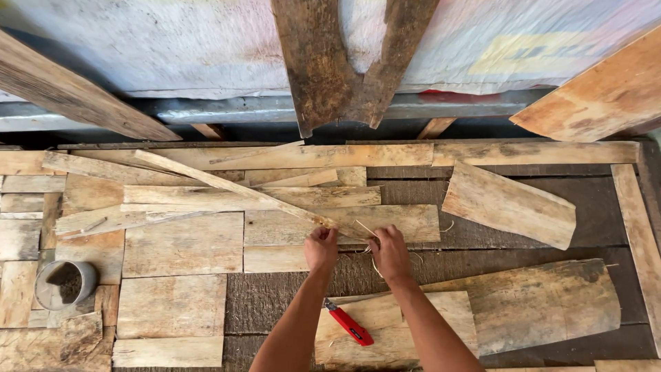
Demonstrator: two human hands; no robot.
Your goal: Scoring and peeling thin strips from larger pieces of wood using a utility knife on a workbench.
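Rough dark plank tabletop (537,241) strewn with pale flat wood offcuts | left hand (321,249) closed, fingers pinching the near end of a long thin pale wood strip (234,186) | right hand (389,253) closed on thin straw-coloured fibres (375,265) beside it | best kept taut, hands close | red-handled knife (350,326) lies below the wrists

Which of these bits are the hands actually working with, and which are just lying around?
In use:
left hand
right hand
long thin wooden strip
pale fibre strands

Lying about:
red-handled knife
grey cup
curved bark slab
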